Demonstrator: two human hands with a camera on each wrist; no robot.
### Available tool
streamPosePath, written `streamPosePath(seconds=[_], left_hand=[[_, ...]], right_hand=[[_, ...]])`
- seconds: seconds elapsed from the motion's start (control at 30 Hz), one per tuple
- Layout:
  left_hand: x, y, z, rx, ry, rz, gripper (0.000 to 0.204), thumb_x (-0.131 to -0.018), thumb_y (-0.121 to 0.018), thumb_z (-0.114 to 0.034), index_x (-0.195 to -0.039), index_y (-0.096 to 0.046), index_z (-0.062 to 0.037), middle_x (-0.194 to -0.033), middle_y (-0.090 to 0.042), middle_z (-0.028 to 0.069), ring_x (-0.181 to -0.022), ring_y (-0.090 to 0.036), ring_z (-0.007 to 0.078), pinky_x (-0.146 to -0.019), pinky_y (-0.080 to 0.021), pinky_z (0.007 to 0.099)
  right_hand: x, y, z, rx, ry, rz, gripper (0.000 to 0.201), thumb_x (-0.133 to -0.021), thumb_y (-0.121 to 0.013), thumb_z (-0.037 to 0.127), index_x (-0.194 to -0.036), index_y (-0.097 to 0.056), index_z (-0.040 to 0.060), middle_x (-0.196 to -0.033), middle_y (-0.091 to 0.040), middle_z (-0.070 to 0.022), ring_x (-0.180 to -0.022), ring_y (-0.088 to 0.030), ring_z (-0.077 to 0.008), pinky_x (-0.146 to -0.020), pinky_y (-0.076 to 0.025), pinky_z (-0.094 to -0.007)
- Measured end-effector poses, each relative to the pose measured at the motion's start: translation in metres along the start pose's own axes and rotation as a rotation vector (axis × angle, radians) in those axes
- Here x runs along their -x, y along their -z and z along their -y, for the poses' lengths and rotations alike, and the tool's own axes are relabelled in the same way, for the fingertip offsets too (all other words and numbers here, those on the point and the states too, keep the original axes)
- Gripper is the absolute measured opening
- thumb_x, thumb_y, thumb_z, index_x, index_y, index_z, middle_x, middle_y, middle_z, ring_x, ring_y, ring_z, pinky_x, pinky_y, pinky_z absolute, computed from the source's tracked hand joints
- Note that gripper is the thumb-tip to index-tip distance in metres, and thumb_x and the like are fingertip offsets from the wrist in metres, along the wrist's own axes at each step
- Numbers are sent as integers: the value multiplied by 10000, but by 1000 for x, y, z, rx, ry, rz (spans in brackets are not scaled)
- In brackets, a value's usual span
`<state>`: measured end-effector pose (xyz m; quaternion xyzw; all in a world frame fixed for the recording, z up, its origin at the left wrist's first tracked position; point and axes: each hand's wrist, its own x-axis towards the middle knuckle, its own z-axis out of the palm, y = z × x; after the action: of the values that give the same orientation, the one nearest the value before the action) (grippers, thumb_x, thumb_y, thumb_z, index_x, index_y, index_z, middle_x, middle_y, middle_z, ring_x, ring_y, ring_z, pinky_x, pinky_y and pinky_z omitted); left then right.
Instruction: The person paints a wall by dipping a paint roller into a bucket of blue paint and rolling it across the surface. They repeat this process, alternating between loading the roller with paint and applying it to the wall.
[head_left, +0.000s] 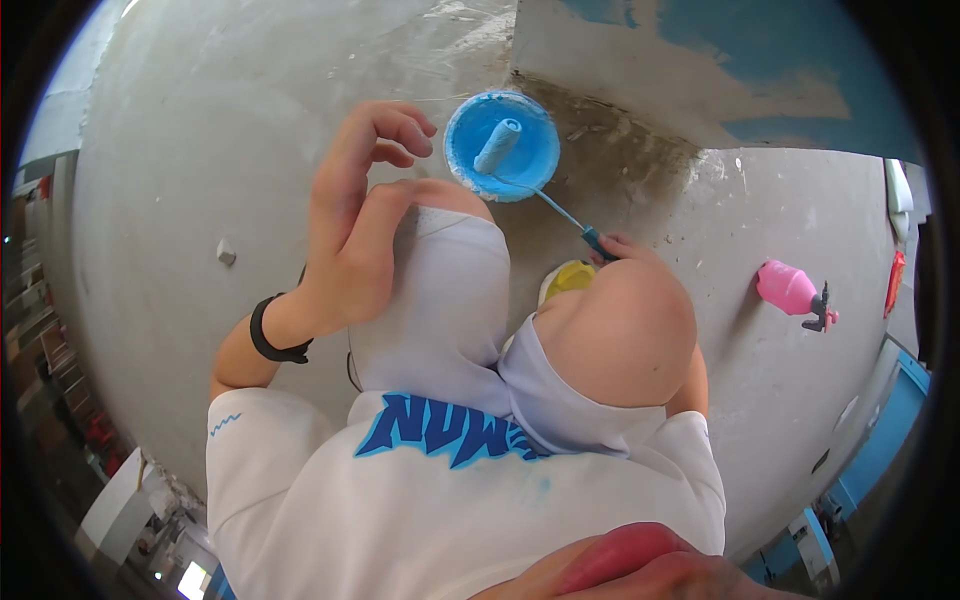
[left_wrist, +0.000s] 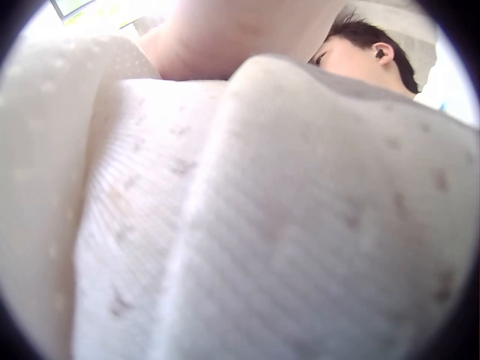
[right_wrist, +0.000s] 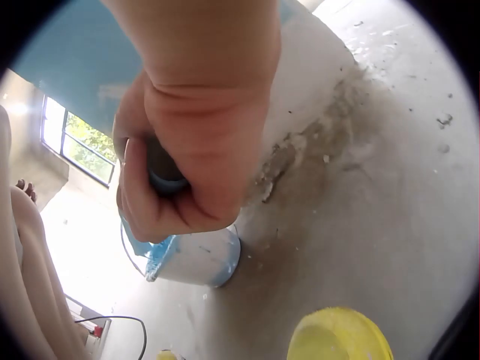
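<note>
**Roller in the blue bucket, one hand idle on the knee**

The person squatted on the bare concrete floor [head_left: 180, 150], close to where it met the wall [head_left: 700, 60] with its patches of blue paint. The right hand [right_wrist: 191, 161] was clenched around the dark handle of a paint roller [head_left: 498, 145], fingers and thumb wrapped tight about the grip. From that hand the thin blue shaft ran forward to the roller's sleeve, which lay inside a small paint bucket [head_left: 500, 145] whose inside was coated bright blue. The bucket stood on the floor right at the foot of the wall, just ahead of the person's knees; seen from the right wrist, its outer wall was white, with blue smears near the rim.

The left hand [head_left: 355, 215] gripped nothing. It rested over the left knee [head_left: 440, 200], fingers loosely curled and relaxed, with a black band [head_left: 275, 335] round the wrist. The view from that wrist showed only pale ribbed cloth pressed up close.

A yellow lid-like thing [right_wrist: 341, 337] lay on the floor near the right hand, short of the bucket. Well off to the right, a pink spray bottle [head_left: 793, 290] lay on its side on the concrete. The person wore a white shirt [head_left: 440, 500] with blue lettering.
</note>
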<state>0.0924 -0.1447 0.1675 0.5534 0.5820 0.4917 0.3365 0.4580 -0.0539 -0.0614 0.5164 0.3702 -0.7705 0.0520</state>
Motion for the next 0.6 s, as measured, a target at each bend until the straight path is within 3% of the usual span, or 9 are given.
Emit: streamPosePath(seconds=[0.13, 0.27, 0.33, 0.37, 0.43, 0.57, 0.6], left_hand=[[0, -2, 2, 1, 9, -2, 292, -762, -419, -50, -1026, -535, -10, -1110, -558, 113, -1006, -501, 193, -907, -390, 304], [-2, -2, -1, 16, 35, -3, 279, -746, -419, -50, -1001, -520, 2, -1114, -537, 126, -998, -475, 195, -928, -382, 314], [-3, -4, -6, 23, 39, -10, 276, -732, -418, -55, -982, -511, 14, -1127, -521, 139, -981, -448, 196, -947, -377, 325], [-2, -4, -7, 26, 57, -20, 274, -731, -418, -55, -980, -510, 11, -1125, -520, 137, -977, -448, 194, -947, -377, 325], [-2, -4, -7, 41, 53, -25, 272, -730, -418, -55, -979, -508, 7, -1122, -520, 134, -973, -448, 193, -947, -377, 325], [-2, -3, -4, 51, 47, -25, 279, -750, -399, -5, -1003, -517, -20, -1100, -541, 113, -999, -490, 188, -916, -386, 308], [-4, -3, -5, 54, 53, -22, 276, -754, -398, -1, -1002, -517, -23, -1099, -541, 114, -1000, -490, 189, -919, -386, 308]], right_hand=[[15, -30, -14, 138, 56, -123, 387, -966, -635, 308, -1199, -600, 1, -1016, -648, -64, -921, -591, -95, -802, -487, -267], [44, -58, -1, 97, 222, -222, 399, -949, -661, 295, -1209, -595, 0, -1011, -652, -65, -919, -600, -109, -801, -495, -281], [33, -55, -13, 120, 376, -442, 320, -964, -643, 279, -1119, -619, 0, -924, -631, -31, -843, -582, -89, -733, -477, -255], [28, -45, -13, 123, 398, -464, 320, -964, -643, 279, -1119, -619, 0, -924, -631, -31, -843, -582, -89, -733, -477, -255], [31, -29, -3, -184, 581, -351, 270, -978, -625, 279, -982, -622, 10, -768, -573, 10, -675, -523, -54, -587, -414, -223], [68, -11, 32, -21, 761, -514, 277, -993, -602, 271, -864, -590, 27, -652, -499, 38, -541, -425, -28, -483, -316, -215], [76, -8, 36, -12, 800, -644, 271, -999, -591, 260, -858, -580, 29, -636, -491, 33, -516, -416, -29, -463, -311, -219]])
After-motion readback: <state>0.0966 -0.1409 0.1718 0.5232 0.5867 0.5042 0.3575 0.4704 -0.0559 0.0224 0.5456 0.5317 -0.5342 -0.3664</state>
